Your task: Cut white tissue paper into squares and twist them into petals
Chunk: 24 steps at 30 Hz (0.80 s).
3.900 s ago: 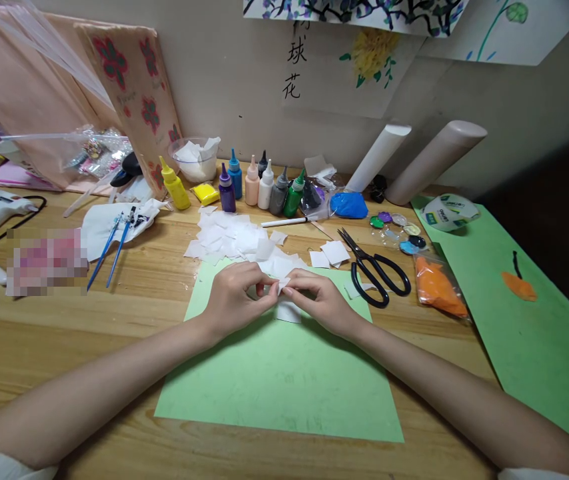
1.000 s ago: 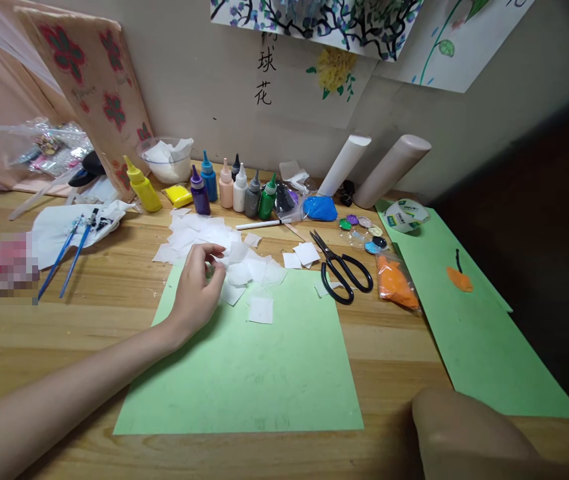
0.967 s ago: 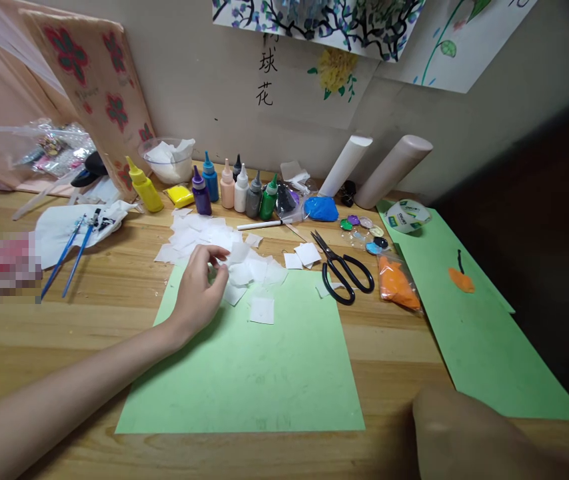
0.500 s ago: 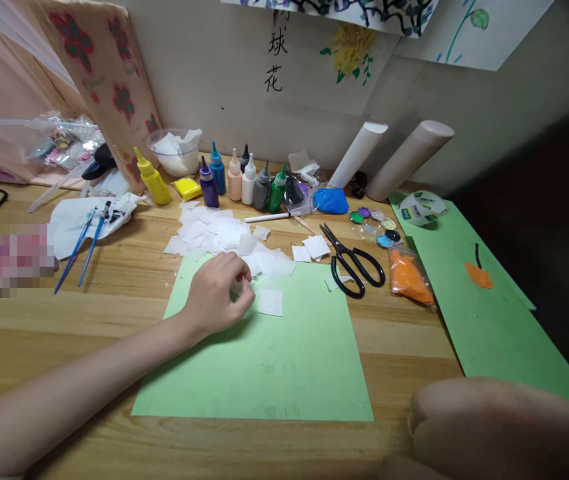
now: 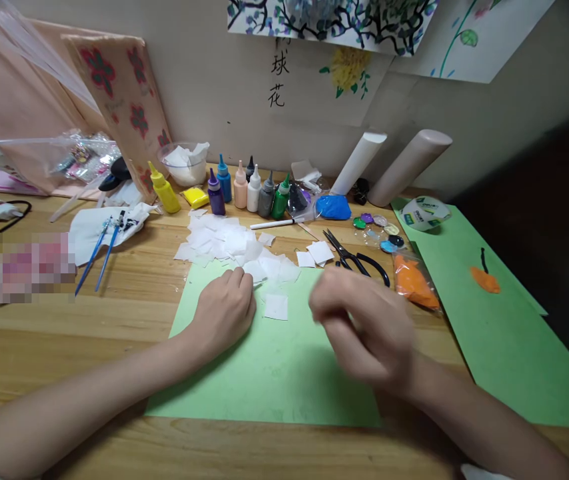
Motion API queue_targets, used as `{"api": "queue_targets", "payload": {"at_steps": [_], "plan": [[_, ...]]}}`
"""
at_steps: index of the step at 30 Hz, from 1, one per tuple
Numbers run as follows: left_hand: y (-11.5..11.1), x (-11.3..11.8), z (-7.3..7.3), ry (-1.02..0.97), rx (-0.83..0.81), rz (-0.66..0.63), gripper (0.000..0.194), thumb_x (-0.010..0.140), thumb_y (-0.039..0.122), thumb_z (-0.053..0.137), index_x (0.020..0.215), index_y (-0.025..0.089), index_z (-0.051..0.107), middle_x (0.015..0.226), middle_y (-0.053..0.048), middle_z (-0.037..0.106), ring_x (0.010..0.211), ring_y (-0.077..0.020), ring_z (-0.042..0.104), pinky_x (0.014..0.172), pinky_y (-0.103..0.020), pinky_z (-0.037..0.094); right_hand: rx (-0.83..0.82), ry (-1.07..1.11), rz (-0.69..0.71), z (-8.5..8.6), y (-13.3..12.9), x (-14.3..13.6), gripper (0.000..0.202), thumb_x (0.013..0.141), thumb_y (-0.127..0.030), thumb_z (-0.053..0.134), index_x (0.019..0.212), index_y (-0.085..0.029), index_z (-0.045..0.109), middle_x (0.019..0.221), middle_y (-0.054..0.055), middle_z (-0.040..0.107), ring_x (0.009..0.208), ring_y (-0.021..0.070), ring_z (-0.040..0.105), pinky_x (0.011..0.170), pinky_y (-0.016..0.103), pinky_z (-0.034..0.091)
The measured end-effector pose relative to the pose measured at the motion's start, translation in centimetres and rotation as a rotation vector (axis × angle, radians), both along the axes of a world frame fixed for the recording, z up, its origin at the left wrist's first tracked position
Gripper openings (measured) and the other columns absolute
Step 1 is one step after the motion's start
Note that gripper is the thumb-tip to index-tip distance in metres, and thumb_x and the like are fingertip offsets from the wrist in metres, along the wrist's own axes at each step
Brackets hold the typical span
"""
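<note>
My left hand (image 5: 227, 303) rests closed on the sheet of green paper (image 5: 269, 373), fingers curled under so that anything inside is hidden. Just right of it lies a single square of white tissue paper (image 5: 276, 307). Above the green sheet's right half hovers my right hand (image 5: 364, 327), slightly blurred, with its fingers curled in; what it holds, if anything, cannot be made out. Behind the right hand lie black-handled scissors (image 5: 349, 253), their near loop partly covered. A loose pile of white tissue squares (image 5: 224, 237) overlaps the sheet's far edge.
Paint bottles (image 5: 253, 190) stand in a row at the back beside a clear bowl (image 5: 184, 170). An orange clay bag (image 5: 414, 281) and a blue clay lump (image 5: 333, 207) lie rightward. Two paintbrushes (image 5: 99, 250) rest at left. More green paper (image 5: 509, 360) covers the right edge.
My right hand has come up from the lower right corner to over the green sheet, in front of the scissors. My left hand has turned knuckles-up, its fingers curling under. The view has shifted slightly.
</note>
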<state>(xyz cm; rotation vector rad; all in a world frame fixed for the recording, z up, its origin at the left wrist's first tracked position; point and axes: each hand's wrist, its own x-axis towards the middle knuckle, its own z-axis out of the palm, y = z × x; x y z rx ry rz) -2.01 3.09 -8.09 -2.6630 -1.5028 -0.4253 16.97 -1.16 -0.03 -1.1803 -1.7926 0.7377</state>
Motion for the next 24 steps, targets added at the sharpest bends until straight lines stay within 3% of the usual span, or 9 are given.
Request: {"api": "queue_targets", "payload": {"at_steps": [2,6,8,13,16,21,24], "plan": [[0.2,-0.1,0.1,-0.148,-0.03,-0.025,0.012,0.087,0.02,0.04,0.081,0.017,0.05,0.078,-0.006,0.054,0.069,-0.0192,0.049,0.061,-0.032,0.035,0.098,-0.019,-0.033,-2.8,2.5,-0.9,0.016,0.083,-0.016,0.044,0.074,-0.023,0.056,0.069,0.002,0.053,0.067,0.0172,0.052,0.066,0.033,0.042],[0.9,-0.1,0.1,-0.568,-0.238,-0.039,0.012,0.091,0.024,0.037,0.087,0.018,0.046,0.083,-0.003,0.054,0.075,-0.0149,0.05,0.068,-0.028,0.04,-0.047,-0.016,-0.008,-7.6,5.2,-1.8,0.018,0.087,-0.025,0.047,0.103,-0.021,0.055,0.092,0.005,0.052,0.081,0.0175,0.051,0.074,0.031,0.042],[1.4,-0.1,-0.1,-0.71,-0.35,-0.009,0.014,0.092,0.027,0.037,0.087,0.019,0.046,0.083,-0.002,0.055,0.076,-0.0137,0.051,0.068,-0.027,0.04,-0.117,-0.003,0.045,-8.7,5.5,-1.9,0.017,0.087,-0.029,0.05,0.099,-0.02,0.057,0.089,0.004,0.05,0.079,0.0162,0.05,0.072,0.03,0.042],[2.1,-0.2,-0.6,-0.836,-0.46,0.037,0.014,0.091,0.031,0.041,0.089,0.019,0.049,0.082,-0.001,0.055,0.074,-0.0125,0.051,0.066,-0.026,0.041,-0.169,0.062,0.091,-9.2,5.5,-1.8,0.018,0.088,-0.029,0.051,0.077,-0.018,0.061,0.077,0.002,0.05,0.074,0.0152,0.049,0.066,0.028,0.038],[1.8,-0.2,-0.7,-0.828,-0.312,0.046,0.009,0.088,0.027,0.047,0.092,0.019,0.048,0.087,-0.002,0.053,0.077,-0.0129,0.05,0.069,-0.026,0.043,-0.205,0.093,0.089,-9.3,5.6,-1.7,0.018,0.086,-0.03,0.055,0.076,-0.018,0.064,0.074,0.002,0.051,0.07,0.0147,0.048,0.063,0.028,0.036],[1.1,0.0,-0.6,-0.662,-0.089,-0.116,0.01,0.083,0.022,0.054,0.092,0.019,0.056,0.089,-0.004,0.053,0.087,-0.0163,0.051,0.076,-0.03,0.042,-0.242,0.142,0.136,-9.1,5.4,-1.5,0.02,0.087,-0.03,0.053,0.079,-0.019,0.067,0.075,0.002,0.052,0.073,0.0153,0.049,0.066,0.028,0.036],[1.0,-0.1,-0.5,-0.594,-0.02,-0.079,0.012,0.082,0.024,0.056,0.091,0.02,0.062,0.091,-0.005,0.053,0.088,-0.0173,0.051,0.077,-0.033,0.041,-0.245,0.137,0.187,-8.9,5.3,-1.4,0.023,0.089,-0.03,0.05,0.076,-0.019,0.066,0.075,0.002,0.051,0.075,0.0154,0.049,0.068,0.027,0.036]]}}
